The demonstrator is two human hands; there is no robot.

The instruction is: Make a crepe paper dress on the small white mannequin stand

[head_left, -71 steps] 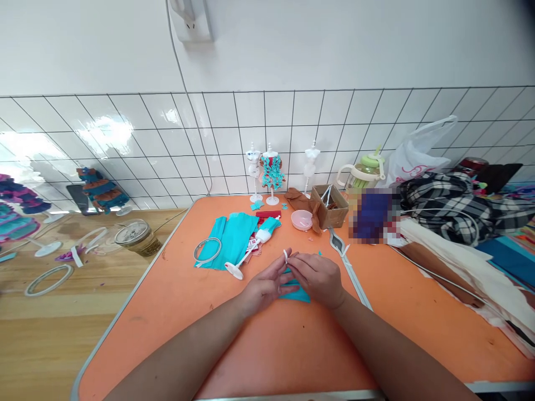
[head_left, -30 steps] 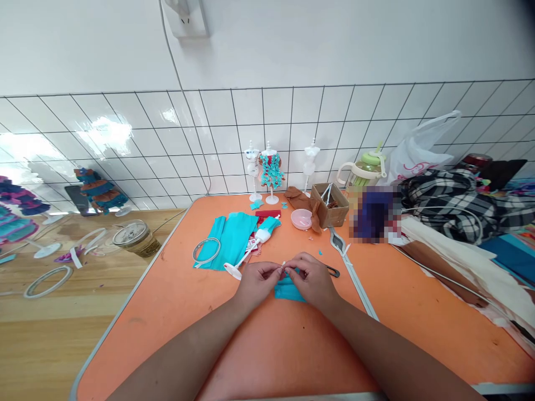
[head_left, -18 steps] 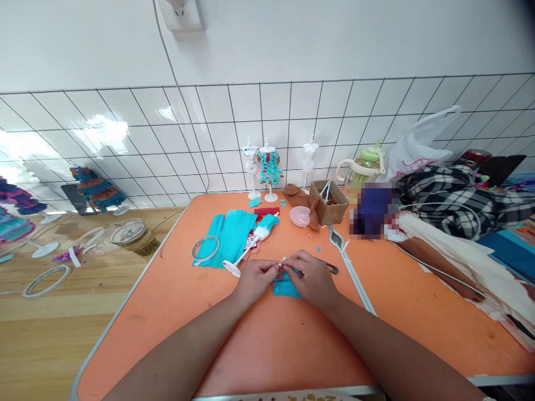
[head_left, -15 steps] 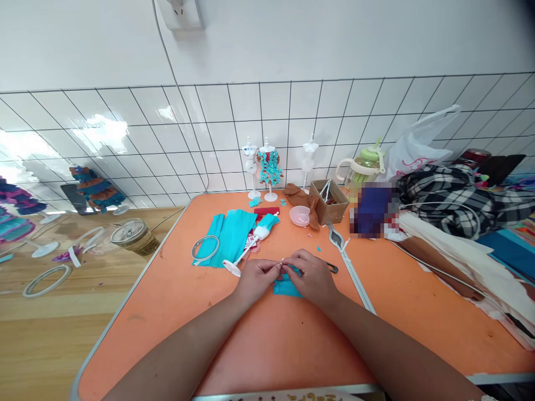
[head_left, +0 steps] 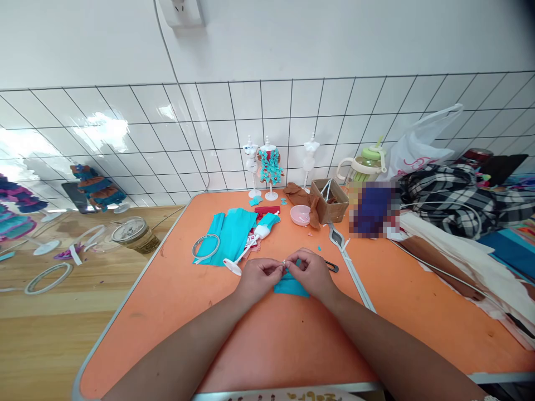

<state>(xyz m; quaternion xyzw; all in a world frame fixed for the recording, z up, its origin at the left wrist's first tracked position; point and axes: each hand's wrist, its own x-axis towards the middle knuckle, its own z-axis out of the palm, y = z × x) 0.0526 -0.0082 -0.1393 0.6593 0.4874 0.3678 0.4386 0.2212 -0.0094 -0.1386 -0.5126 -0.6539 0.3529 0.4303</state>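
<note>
Fingertips of my left hand [head_left: 259,275] and my right hand [head_left: 311,273] meet in a pinch. Between them is a small whitish piece [head_left: 285,263], too small to name. Below my right hand lies a turquoise piece of crepe-like material [head_left: 291,287], partly covered by the fingers. A black tool [head_left: 332,267] sticks out beside my right hand; most of it is hidden. Left of my hands a white mini dress form [head_left: 246,249] with turquoise material at its top lies tipped over. Behind it a larger turquoise sheet [head_left: 234,234] carries a roll of tape [head_left: 205,248].
Three small dress forms stand at the back, one dressed in turquoise ruffles [head_left: 271,166]. A pink bowl [head_left: 300,215], a cardboard box [head_left: 330,200] and white strips [head_left: 355,273] are to the right. A lidded jar [head_left: 136,236] stands on the wooden surface at left.
My fingertips have shifted slightly, and the small whitish piece shows more between them. My right fingers have lifted a little off the turquoise piece. Everything else lies as before.
</note>
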